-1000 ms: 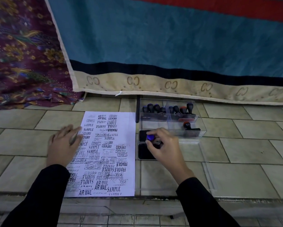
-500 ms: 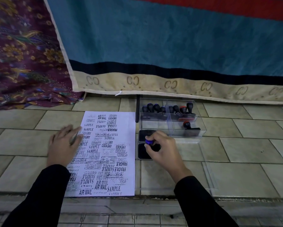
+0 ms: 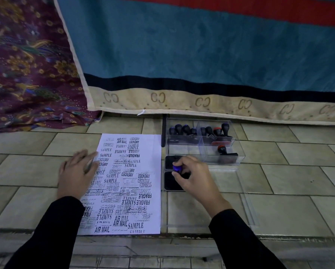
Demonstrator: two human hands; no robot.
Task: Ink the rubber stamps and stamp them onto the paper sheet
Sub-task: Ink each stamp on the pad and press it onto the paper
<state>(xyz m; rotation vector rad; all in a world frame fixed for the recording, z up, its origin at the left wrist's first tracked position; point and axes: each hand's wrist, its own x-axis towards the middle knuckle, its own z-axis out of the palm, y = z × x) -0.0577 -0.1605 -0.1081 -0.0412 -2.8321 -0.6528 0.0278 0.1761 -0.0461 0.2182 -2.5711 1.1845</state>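
Note:
A white paper sheet (image 3: 141, 183) lies on the tiled ledge, crowded with black stamp prints. My left hand (image 3: 77, 173) rests flat on its left edge. To the right of the sheet sits an open black ink pad (image 3: 171, 183). My right hand (image 3: 193, 177) grips a rubber stamp with a blue knob (image 3: 177, 168) and holds it down over the pad. Whether the stamp face touches the ink is hidden by my fingers. Several more stamps (image 3: 184, 130) stand in a clear plastic box (image 3: 238, 156) behind the pad.
A clear plastic lid (image 3: 248, 206) lies flat on the tiles right of my right wrist. A teal and beige blanket (image 3: 201, 55) hangs just behind the box, with patterned purple cloth (image 3: 27, 65) at the left. The ledge drops off at its front edge (image 3: 182, 237).
My right hand has shifted the blue-knobbed stamp slightly toward me over the ink pad. My left hand has stayed on the paper.

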